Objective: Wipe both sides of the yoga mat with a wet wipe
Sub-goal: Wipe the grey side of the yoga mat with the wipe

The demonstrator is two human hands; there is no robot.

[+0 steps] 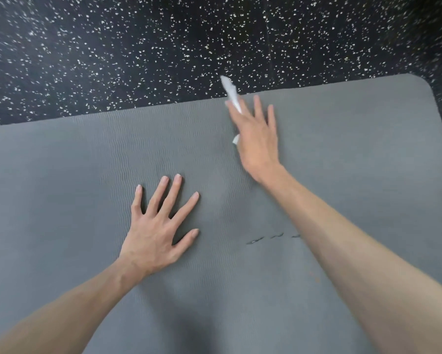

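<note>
A grey ribbed yoga mat point(87, 175) lies flat on the floor and fills most of the view; its rounded far right corner shows at the upper right. My left hand point(156, 233) rests flat on the mat with fingers spread. My right hand point(257, 139) reaches toward the mat's far edge with straight fingers pressing a white wet wipe point(231, 94) against the mat. One end of the wipe sticks out past my fingertips over the floor, and a small bit shows beside my palm. The right hand is slightly blurred.
Black rubber floor with white speckles point(138, 47) lies beyond the mat's far edge. A few short dark marks point(266, 238) sit on the mat near my right forearm.
</note>
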